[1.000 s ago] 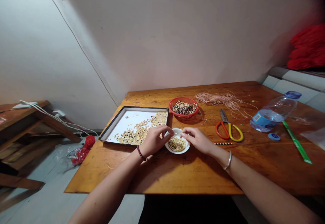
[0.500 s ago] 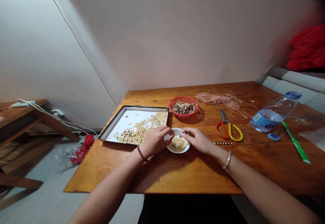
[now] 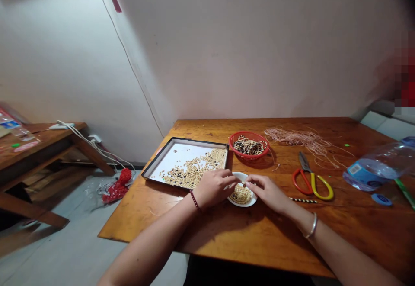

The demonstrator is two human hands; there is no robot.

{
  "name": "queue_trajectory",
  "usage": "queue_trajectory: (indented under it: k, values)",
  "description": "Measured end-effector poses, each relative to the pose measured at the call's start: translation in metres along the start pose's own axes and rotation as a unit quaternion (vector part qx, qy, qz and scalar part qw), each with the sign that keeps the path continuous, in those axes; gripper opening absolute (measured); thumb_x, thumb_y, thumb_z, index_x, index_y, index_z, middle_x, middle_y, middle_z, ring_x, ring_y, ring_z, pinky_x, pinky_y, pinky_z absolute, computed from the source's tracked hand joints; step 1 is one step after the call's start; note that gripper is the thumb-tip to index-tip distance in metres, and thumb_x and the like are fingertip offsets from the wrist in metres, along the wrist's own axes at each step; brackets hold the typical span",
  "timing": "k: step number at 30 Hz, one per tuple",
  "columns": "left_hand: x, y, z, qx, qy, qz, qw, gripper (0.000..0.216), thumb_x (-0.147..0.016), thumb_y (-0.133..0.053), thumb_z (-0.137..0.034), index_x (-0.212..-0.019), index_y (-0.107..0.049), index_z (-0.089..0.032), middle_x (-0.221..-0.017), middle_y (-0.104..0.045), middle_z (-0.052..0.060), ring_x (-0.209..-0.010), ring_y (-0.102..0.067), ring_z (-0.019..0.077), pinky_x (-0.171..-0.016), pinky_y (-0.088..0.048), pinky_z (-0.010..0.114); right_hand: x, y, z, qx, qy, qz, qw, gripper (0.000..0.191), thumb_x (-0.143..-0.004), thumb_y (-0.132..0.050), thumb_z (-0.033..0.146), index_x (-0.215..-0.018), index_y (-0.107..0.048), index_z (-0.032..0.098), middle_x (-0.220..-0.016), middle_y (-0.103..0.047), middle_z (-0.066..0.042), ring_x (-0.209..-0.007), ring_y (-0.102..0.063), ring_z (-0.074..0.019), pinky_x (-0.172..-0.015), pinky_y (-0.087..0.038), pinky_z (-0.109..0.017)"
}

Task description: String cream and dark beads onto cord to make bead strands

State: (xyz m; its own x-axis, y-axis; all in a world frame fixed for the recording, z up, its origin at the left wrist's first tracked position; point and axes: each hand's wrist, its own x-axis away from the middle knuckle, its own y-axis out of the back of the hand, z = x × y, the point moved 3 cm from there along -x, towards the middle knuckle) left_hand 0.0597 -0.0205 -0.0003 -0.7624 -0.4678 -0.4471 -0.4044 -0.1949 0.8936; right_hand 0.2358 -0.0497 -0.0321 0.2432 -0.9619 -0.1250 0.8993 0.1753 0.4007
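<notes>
My left hand (image 3: pixel 216 187) is over the left side of a small white bowl (image 3: pixel 240 176), its fingers bent in a pinch. From the right, my right hand (image 3: pixel 268 193) reaches over the same bowl, thumb and fingertips pressed together. Whatever the two pinches hold is too small to make out. Pale beads (image 3: pixel 241 195), with a few dark ones, lie in the bowl. Left of it stands a shallow black-edged tray (image 3: pixel 173 156) with loose cream and black beads. Beside my right wrist lies a short strung row of black and cream beads (image 3: pixel 304 200).
Behind the bowl stands a red basket (image 3: pixel 234 151) of strung beads. Pink cord (image 3: pixel 295 136) is heaped at the back. Scissors (image 3: pixel 311 180), a plastic water bottle (image 3: pixel 372 171) and a blue cap (image 3: pixel 381 199) lie to the right on the wooden table (image 3: pixel 227 245).
The view has turned left, so everything on the table sits further right in the picture. Both hands stay over the bowl with fingers still pinched.
</notes>
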Motion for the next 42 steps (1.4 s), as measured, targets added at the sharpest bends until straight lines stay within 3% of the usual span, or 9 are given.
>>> queue_trajectory:
  k: [4,6,10,18,24,27,32,38,42]
  values:
    - [0.001,0.002,0.0,-0.004,0.0,-0.011,1.0,0.019,-0.089,-0.048,-0.025,-0.098,-0.065,-0.028,-0.084,-0.064,0.0,-0.074,-0.059,0.0126,-0.06,-0.041,0.023,0.0,-0.001,-0.003,-0.023,-0.022,-0.002,1.0,0.036,-0.09,-0.043,0.047,-0.093,-0.061,0.016,-0.062,-0.053,0.001,-0.058,-0.047,-0.014,-0.055,-0.037,-0.025]
    - [0.001,0.002,-0.001,-0.005,-0.005,-0.014,1.0,0.019,-0.089,-0.048,-0.024,-0.097,-0.065,-0.028,-0.083,-0.064,0.0,-0.073,-0.059,0.0123,-0.06,-0.041,0.023,0.0,-0.002,-0.002,-0.029,-0.016,0.005,0.999,0.039,-0.091,-0.041,0.048,-0.095,-0.062,0.016,-0.064,-0.055,-0.001,-0.061,-0.05,-0.015,-0.058,-0.039,-0.025]
    - [0.001,0.001,0.0,0.0,-0.015,-0.02,1.0,0.017,-0.089,-0.049,-0.026,-0.092,-0.065,-0.023,-0.079,-0.062,0.002,-0.073,-0.058,0.0122,-0.061,-0.042,0.023,0.002,-0.006,0.005,-0.026,-0.005,0.026,0.999,0.037,-0.088,-0.048,0.048,-0.089,-0.064,0.015,-0.082,-0.063,-0.005,-0.075,-0.055,-0.0175,-0.067,-0.042,-0.026]
    - [0.0,-0.001,0.0,-0.015,-0.01,-0.035,0.999,0.019,-0.09,-0.049,-0.027,-0.083,-0.065,-0.021,-0.081,-0.063,0.002,-0.071,-0.057,0.0109,-0.057,-0.039,0.022,0.002,-0.003,0.001,0.009,-0.012,0.005,1.0,0.021,-0.083,-0.051,0.033,-0.07,-0.057,0.016,-0.065,-0.056,0.0,-0.063,-0.049,-0.0144,-0.059,-0.037,-0.025]
    - [0.0,-0.001,-0.001,0.012,-0.008,-0.035,0.999,0.018,-0.09,-0.051,-0.028,-0.085,-0.067,-0.022,-0.081,-0.064,0.002,-0.072,-0.058,0.0109,-0.06,-0.042,0.022,0.001,-0.001,0.001,-0.018,-0.007,0.014,1.0,0.02,-0.082,-0.045,0.025,-0.079,-0.062,0.016,-0.079,-0.063,-0.003,-0.077,-0.056,-0.0183,-0.074,-0.041,-0.029]
    - [-0.001,0.0,0.0,0.031,-0.001,-0.04,0.999,0.018,-0.089,-0.052,-0.028,-0.085,-0.068,-0.023,-0.081,-0.065,0.002,-0.073,-0.059,0.0115,-0.062,-0.043,0.022,0.001,-0.002,0.003,-0.025,0.003,0.016,1.0,0.022,-0.085,-0.045,0.03,-0.078,-0.061,0.016,-0.077,-0.062,-0.003,-0.076,-0.055,-0.0178,-0.072,-0.041,-0.028]
    - [-0.002,0.002,0.002,0.11,0.026,-0.031,0.993,0.016,-0.089,-0.054,-0.029,-0.088,-0.068,-0.022,-0.083,-0.068,0.003,-0.077,-0.061,0.0127,-0.069,-0.046,0.024,0.001,-0.001,0.002,-0.021,0.01,-0.002,1.0,0.033,-0.087,-0.048,0.045,-0.073,-0.055,0.016,-0.072,-0.056,-0.002,-0.069,-0.049,-0.0153,-0.063,-0.038,-0.026]
    - [-0.004,0.003,0.007,0.243,0.109,-0.058,0.962,0.017,-0.082,-0.064,-0.034,-0.089,-0.062,-0.018,-0.08,-0.068,0.002,-0.064,-0.058,0.0094,-0.063,-0.046,0.022,0.002,0.005,-0.001,-0.014,0.016,-0.032,0.999,0.03,-0.088,-0.046,0.043,-0.073,-0.051,0.017,-0.068,-0.052,0.0,-0.064,-0.046,-0.0136,-0.059,-0.035,-0.024]
    - [-0.005,0.002,0.008,0.315,0.135,-0.059,0.938,0.02,-0.081,-0.065,-0.036,-0.086,-0.06,-0.017,-0.08,-0.068,0.003,-0.066,-0.06,0.0095,-0.059,-0.045,0.02,0.003,0.006,0.003,-0.005,0.019,-0.032,0.999,0.026,-0.085,-0.048,0.04,-0.071,-0.049,0.018,-0.065,-0.049,0.002,-0.062,-0.045,-0.0131,-0.057,-0.033,-0.024]
